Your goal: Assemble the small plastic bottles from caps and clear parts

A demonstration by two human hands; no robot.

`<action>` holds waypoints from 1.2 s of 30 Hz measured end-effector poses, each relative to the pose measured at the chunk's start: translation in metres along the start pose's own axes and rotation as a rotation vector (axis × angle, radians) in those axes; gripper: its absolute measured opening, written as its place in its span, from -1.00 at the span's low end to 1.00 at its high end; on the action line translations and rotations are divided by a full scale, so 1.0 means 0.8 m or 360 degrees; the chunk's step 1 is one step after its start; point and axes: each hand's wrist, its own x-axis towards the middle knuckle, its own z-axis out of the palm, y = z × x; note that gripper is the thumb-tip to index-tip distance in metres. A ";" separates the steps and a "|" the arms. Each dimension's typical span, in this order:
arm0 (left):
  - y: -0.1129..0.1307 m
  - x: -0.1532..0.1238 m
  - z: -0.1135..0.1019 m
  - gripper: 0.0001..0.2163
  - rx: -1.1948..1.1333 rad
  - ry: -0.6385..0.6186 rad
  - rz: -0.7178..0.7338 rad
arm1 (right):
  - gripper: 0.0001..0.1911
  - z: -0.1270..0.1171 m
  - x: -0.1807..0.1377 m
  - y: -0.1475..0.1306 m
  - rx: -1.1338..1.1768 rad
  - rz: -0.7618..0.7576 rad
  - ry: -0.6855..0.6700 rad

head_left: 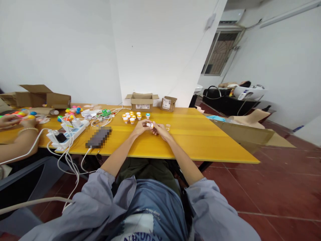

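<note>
Between my two hands, just above the wooden table (190, 134), is a small white piece with an orange edge (149, 125); its exact kind is too small to make out. The fingers of my left hand (141, 127) close on it from the left. My right hand (160, 130) pinches it from the other side, its lower fingers curled beneath. Beyond my left hand stands a cluster of several similar white-and-orange pieces (131, 119), with one teal-topped piece (147, 115) at its right. A small clear plastic cup (168, 127) sits close to the right of my right hand.
An open cardboard box (141, 102) and a smaller box (168, 104) stand against the wall. To my left lie a phone (98, 137), a power strip (72, 134) with white cables, and colourful balls. Another person's hands (27, 120) work at far left.
</note>
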 end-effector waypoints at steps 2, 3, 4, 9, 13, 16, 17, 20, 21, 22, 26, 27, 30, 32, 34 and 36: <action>0.003 -0.001 0.001 -0.58 0.0014 -0.0014 -0.0007 | -0.48 0.000 0.002 0.002 -0.0027 0.0001 0.0006; 0.004 -0.002 0.001 -0.58 0.0018 -0.0019 -0.0007 | -0.47 -0.001 0.003 0.003 -0.0038 0.0000 0.0006; 0.005 -0.003 0.002 -0.58 0.0019 -0.0019 -0.0006 | -0.47 -0.001 0.003 0.005 -0.0050 -0.0002 0.0005; 0.008 -0.005 0.004 -0.59 -0.0002 -0.0015 -0.0015 | -0.43 -0.001 0.004 0.007 -0.0088 -0.0022 -0.0008; 0.008 -0.006 0.004 -0.58 -0.0028 -0.0049 -0.0052 | -0.41 0.001 0.003 0.005 -0.0106 -0.0012 -0.0008; 0.006 -0.006 0.004 -0.56 -0.0044 -0.0058 -0.0086 | -0.41 0.001 0.003 0.005 -0.0136 -0.0008 -0.0011; 0.006 -0.006 0.004 -0.56 -0.0047 -0.0055 -0.0091 | -0.41 0.001 0.003 0.005 -0.0143 -0.0004 -0.0011; 0.005 -0.005 0.004 -0.56 -0.0066 -0.0011 -0.0099 | -0.40 0.002 0.004 0.004 -0.0141 0.0000 0.0004; 0.005 -0.005 0.004 -0.57 -0.0074 0.0012 -0.0099 | -0.40 0.002 0.003 0.003 -0.0131 -0.0004 0.0011; 0.004 -0.004 0.003 -0.58 -0.0078 0.0035 -0.0096 | -0.41 0.003 0.003 0.003 -0.0117 -0.0009 0.0017; 0.001 -0.001 0.002 -0.60 -0.0085 0.0100 -0.0055 | -0.50 0.002 0.003 0.002 -0.0035 -0.0026 0.0026; 0.001 -0.001 0.001 -0.61 -0.0094 0.0098 -0.0045 | -0.52 0.002 0.003 0.002 -0.0018 -0.0034 0.0028; -0.001 0.000 0.001 -0.61 -0.0120 0.0067 -0.0035 | -0.57 0.001 0.002 0.003 0.0009 -0.0067 0.0016; -0.001 0.000 0.001 -0.62 -0.0114 0.0054 -0.0038 | -0.56 0.000 0.001 0.003 0.0011 -0.0076 0.0001; 0.000 -0.001 0.001 -0.62 -0.0098 0.0048 -0.0043 | -0.53 0.001 0.000 0.002 0.0013 -0.0075 -0.0007; 0.000 -0.001 0.002 -0.63 -0.0082 0.0045 -0.0042 | -0.51 0.002 -0.001 0.000 0.0019 -0.0059 -0.0001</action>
